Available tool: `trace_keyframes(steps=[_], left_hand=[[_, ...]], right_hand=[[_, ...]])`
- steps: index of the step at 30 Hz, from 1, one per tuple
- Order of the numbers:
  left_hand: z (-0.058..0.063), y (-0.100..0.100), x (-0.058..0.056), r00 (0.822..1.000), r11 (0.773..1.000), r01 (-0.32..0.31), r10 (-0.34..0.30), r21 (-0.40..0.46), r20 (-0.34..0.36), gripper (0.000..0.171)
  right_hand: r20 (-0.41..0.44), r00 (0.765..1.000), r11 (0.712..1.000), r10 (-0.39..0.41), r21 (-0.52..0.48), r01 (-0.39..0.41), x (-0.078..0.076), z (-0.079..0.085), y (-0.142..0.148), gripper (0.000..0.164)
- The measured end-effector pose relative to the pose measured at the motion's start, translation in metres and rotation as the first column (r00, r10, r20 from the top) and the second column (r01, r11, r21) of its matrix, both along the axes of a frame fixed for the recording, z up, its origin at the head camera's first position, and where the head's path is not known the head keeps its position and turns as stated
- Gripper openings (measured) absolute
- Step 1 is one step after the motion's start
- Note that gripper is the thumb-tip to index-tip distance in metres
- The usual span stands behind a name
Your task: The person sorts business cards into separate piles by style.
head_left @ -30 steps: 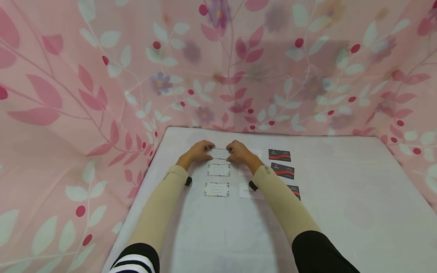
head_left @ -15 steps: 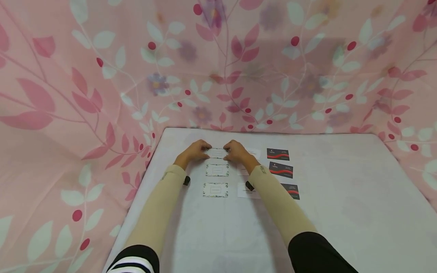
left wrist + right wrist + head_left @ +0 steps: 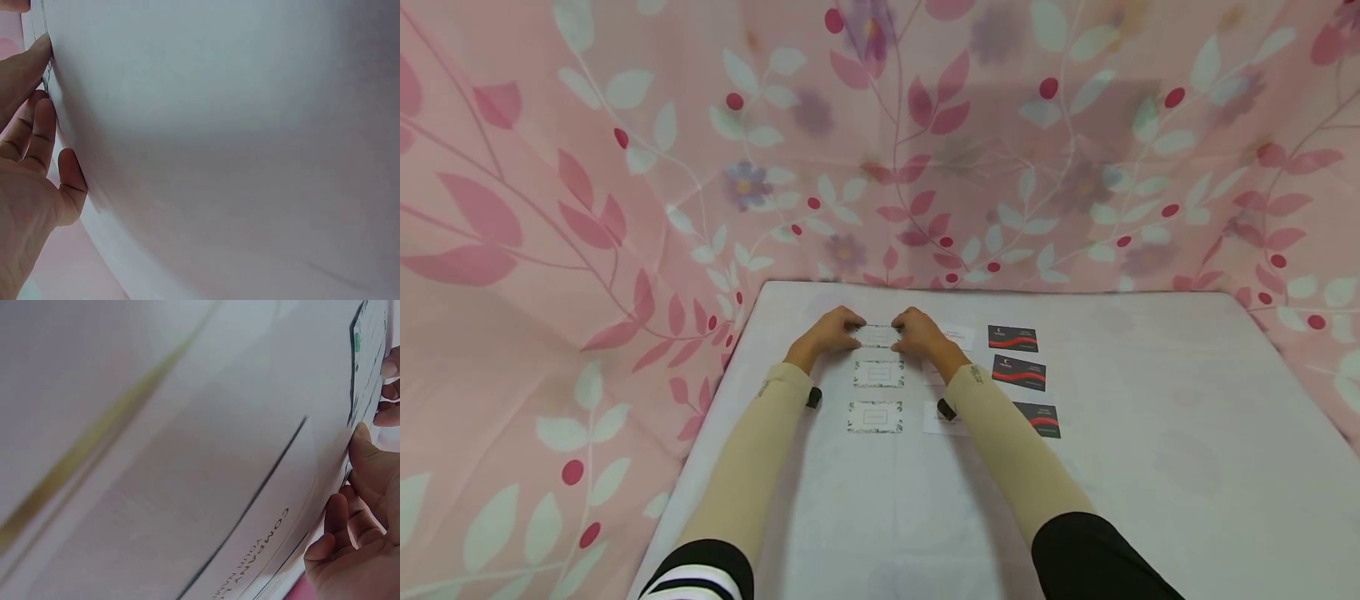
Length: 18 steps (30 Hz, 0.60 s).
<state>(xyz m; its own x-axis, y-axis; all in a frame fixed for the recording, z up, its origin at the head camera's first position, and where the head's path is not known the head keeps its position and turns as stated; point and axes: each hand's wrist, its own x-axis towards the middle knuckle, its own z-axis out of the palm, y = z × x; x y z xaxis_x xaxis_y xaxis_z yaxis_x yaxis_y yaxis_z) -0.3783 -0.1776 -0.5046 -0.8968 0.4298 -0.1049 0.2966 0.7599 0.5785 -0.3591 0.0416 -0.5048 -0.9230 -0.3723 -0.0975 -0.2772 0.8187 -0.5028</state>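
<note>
A white business card with a leafy border (image 3: 877, 336) lies at the far end of the left column on the white table. My left hand (image 3: 831, 331) holds its left edge, thumb at the near corner and fingers at the far one. At the opposite edge, my right hand (image 3: 925, 335) grips the card the same way. Two matching leafy cards lie nearer me, a middle one (image 3: 878, 374) and a front one (image 3: 875, 417). In the right wrist view, the thumb of my right hand (image 3: 369, 506) touches the card's edge, beside a plain white card with printed text (image 3: 256, 556).
A middle column of white cards (image 3: 958, 337) is partly covered by my right hand and sleeve. Dark cards with a red stripe form the right column: far (image 3: 1012, 338), middle (image 3: 1019, 372) and front (image 3: 1041, 420). Pink floral cloth (image 3: 880, 150) hangs behind the table (image 3: 1165, 450).
The head view has shifted slightly. Both hands stay at the far leafy card's edges, and the cards keep their places.
</note>
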Motion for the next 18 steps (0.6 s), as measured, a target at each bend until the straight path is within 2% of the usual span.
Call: trace_keyframes(steps=[18], left_hand=[[0.0042,0.0033,0.0011,1.000,1.000,-0.015,0.014,0.019,0.019,0.048]], right_hand=[[-0.013,0.999,0.999,-0.033,-0.012,0.033,-0.0019,-0.0052,0.0042,0.052]])
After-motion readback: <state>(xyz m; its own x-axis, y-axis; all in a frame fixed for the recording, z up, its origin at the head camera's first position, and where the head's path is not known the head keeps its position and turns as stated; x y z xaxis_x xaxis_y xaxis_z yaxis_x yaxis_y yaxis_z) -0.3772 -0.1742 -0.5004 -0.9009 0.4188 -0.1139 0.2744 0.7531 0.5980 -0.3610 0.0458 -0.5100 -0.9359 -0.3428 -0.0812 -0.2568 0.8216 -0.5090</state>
